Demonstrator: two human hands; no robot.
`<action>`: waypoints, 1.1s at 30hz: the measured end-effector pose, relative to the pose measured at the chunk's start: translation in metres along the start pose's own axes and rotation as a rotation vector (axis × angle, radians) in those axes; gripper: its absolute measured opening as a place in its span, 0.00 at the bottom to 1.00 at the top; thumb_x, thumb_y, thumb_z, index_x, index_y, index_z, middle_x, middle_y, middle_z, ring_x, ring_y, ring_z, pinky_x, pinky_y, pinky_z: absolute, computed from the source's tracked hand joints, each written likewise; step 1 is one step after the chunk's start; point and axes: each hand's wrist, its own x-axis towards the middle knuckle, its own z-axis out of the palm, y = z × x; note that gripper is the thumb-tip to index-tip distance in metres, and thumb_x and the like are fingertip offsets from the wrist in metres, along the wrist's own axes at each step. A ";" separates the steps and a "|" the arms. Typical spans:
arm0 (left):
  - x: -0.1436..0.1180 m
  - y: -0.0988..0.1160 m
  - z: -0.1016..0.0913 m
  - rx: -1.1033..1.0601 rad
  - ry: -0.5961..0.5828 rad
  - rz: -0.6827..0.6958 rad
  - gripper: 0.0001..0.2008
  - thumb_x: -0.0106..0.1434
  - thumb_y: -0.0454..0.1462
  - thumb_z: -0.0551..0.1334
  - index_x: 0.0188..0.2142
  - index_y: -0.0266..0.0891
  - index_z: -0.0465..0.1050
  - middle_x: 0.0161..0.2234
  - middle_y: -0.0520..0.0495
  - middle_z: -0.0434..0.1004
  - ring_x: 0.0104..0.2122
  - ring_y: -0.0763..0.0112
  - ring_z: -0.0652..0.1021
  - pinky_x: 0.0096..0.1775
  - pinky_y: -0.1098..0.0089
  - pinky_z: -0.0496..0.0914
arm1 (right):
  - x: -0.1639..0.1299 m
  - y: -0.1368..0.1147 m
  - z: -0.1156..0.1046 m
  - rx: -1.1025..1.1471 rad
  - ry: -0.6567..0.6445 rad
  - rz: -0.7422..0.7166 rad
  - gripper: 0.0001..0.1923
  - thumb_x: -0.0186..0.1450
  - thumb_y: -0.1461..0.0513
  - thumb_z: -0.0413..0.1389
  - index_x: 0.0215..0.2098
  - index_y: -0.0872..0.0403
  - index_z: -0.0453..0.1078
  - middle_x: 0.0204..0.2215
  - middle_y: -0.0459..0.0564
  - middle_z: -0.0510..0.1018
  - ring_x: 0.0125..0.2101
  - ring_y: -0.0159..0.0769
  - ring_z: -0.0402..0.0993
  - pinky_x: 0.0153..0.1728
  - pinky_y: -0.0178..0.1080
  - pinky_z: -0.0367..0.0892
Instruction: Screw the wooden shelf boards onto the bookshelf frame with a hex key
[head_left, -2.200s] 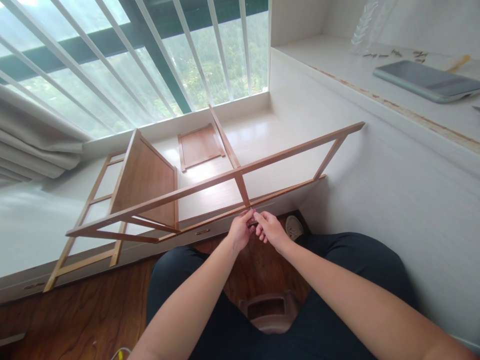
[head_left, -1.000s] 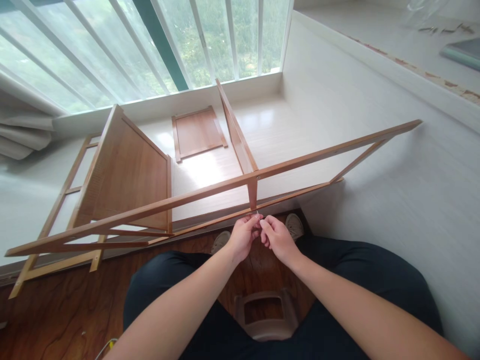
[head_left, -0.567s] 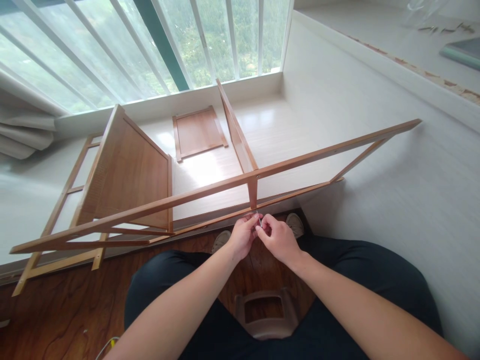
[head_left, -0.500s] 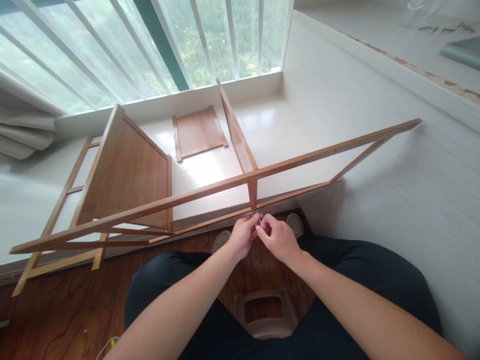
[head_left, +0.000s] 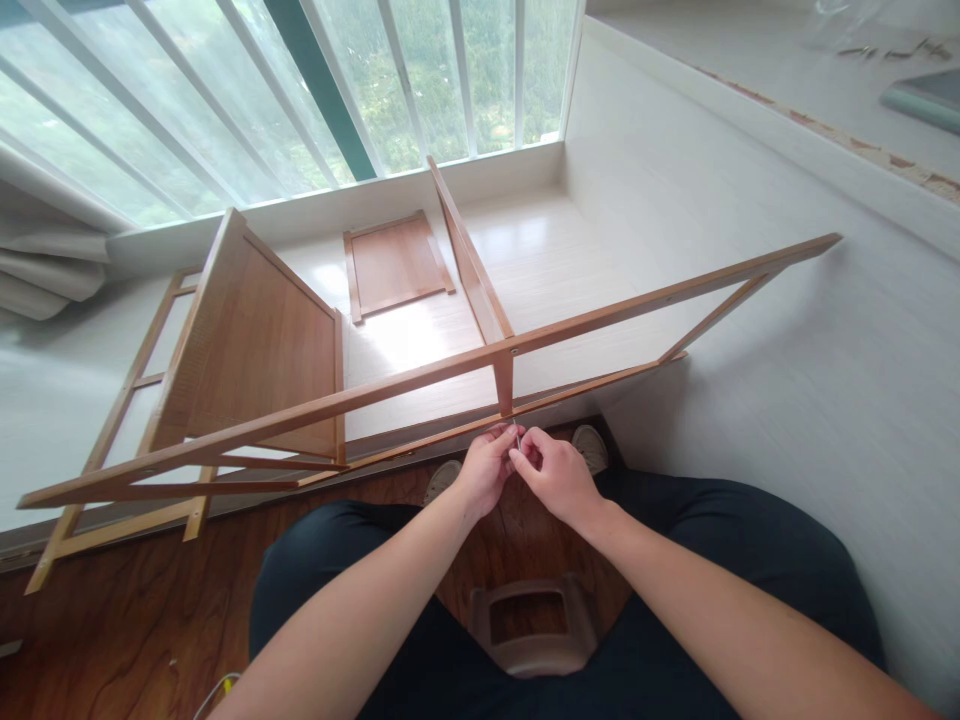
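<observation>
The right hand [head_left: 556,475] has shifted its grip, and more of a slim metal rod [head_left: 517,437] shows

Interior, daylit through the far window [head_left: 420,80]; wide-angle view, bright far side, dim near side.
Daylight: soft, view beyond the glass hazy and washed out. Glare: white patch on the pale ledge [head_left: 570,250], left of centre; fainter sheen farther right. Shadow: soft grey, on the right wall [head_left: 757,400] by the wooden frame [head_left: 420,382]; near-left floor [head_left: 135,620] dark; trousers [head_left: 322,590] almost without detail. Distortion: forms stretched toward the edges. Definition: slim metallic piece [head_left: 517,437] at the hands [head_left: 551,472] poorly resolved; far-right clear plastic [head_left: 840,25] indistinct.
</observation>
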 end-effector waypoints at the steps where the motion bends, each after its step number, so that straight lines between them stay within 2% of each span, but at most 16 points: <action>1: 0.000 0.000 0.000 0.002 -0.001 0.001 0.14 0.51 0.38 0.75 0.33 0.33 0.76 0.30 0.49 0.75 0.29 0.75 0.75 0.35 0.73 0.71 | 0.000 0.000 0.000 -0.006 -0.001 -0.002 0.10 0.67 0.54 0.55 0.32 0.50 0.66 0.27 0.45 0.79 0.26 0.36 0.73 0.31 0.35 0.58; 13: 0.001 -0.001 0.001 0.021 -0.040 0.020 0.15 0.52 0.41 0.75 0.33 0.33 0.76 0.27 0.49 0.74 0.28 0.74 0.75 0.33 0.73 0.70 | 0.002 0.001 -0.003 -0.125 0.027 -0.036 0.09 0.67 0.53 0.57 0.34 0.49 0.70 0.28 0.46 0.80 0.30 0.39 0.76 0.31 0.36 0.57; 21: 0.004 0.000 -0.001 0.012 0.010 0.024 0.15 0.51 0.40 0.76 0.33 0.33 0.77 0.30 0.49 0.75 0.30 0.75 0.75 0.34 0.73 0.71 | 0.005 0.003 -0.006 -0.067 0.045 -0.026 0.13 0.66 0.51 0.59 0.31 0.50 0.71 0.26 0.45 0.80 0.28 0.36 0.75 0.31 0.36 0.58; 33: 0.008 -0.002 -0.004 0.052 0.008 0.042 0.16 0.51 0.42 0.75 0.33 0.34 0.76 0.30 0.49 0.75 0.30 0.73 0.76 0.34 0.72 0.70 | 0.008 0.003 -0.007 0.015 0.016 -0.009 0.13 0.66 0.51 0.57 0.30 0.50 0.72 0.24 0.45 0.79 0.26 0.36 0.74 0.30 0.36 0.59</action>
